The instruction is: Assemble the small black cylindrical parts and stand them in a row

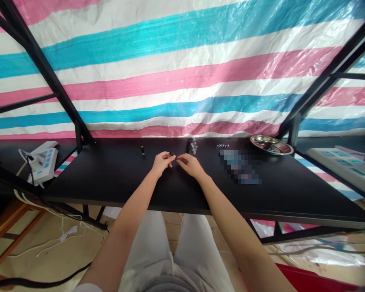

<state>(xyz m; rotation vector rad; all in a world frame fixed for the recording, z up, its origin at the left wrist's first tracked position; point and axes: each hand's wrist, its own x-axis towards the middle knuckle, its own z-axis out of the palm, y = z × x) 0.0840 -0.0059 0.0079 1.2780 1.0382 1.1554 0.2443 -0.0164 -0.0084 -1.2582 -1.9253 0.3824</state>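
Both hands meet mid-desk (pixel 115 178). Left hand (pixel 162 162) fingers pinch a small dark part (pixel 172 153); right hand (pixel 191 164) fingers nearly closed beside it, grip unclear. Risk: tiny part slips, rolls toward the vials (pixel 194 146).

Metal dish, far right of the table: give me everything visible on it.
The metal dish is round, shallow and shiny, silver like steel, with a wide flat rim that reflects the striped tarp behind it. It sits upright and flat on the black table, near the back right corner beside a black frame post. Whether anything lies in it cannot be told from this angle. Nothing touches it; neither hand is near. A short row of small silvery pieces lies to its left, apart from it.
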